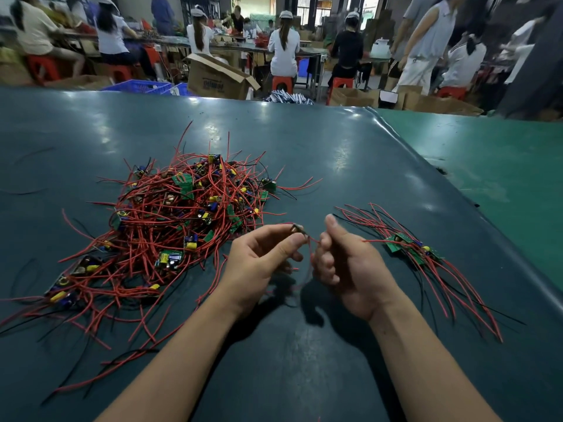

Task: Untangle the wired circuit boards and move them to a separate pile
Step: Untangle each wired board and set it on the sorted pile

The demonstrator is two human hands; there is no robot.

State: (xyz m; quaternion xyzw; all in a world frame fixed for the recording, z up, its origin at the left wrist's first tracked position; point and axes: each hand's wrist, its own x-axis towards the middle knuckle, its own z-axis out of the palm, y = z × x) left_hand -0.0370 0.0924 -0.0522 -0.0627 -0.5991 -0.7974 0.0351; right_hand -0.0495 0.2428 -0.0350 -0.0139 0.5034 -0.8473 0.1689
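Glossy teal tabletop (304, 153), open ahead; your left hand (259, 263) pinches a small board (296, 229), right hand (344, 263) grips its red wire (313, 240).

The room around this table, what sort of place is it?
Most likely a factory assembly floor. A big tangled pile of wired circuit boards lies on the green work table, rows of capped workers sit on red stools at long benches behind it, and open cardboard cartons stand on the floor.

It was a factory assembly floor: rows of capped workers (285, 41) sat on red stools (282, 83) at long benches, cardboard boxes (217, 76) and blue crates (137, 86) stood about, and wired boards (170, 214) lay heaped on a green mat (335, 147).
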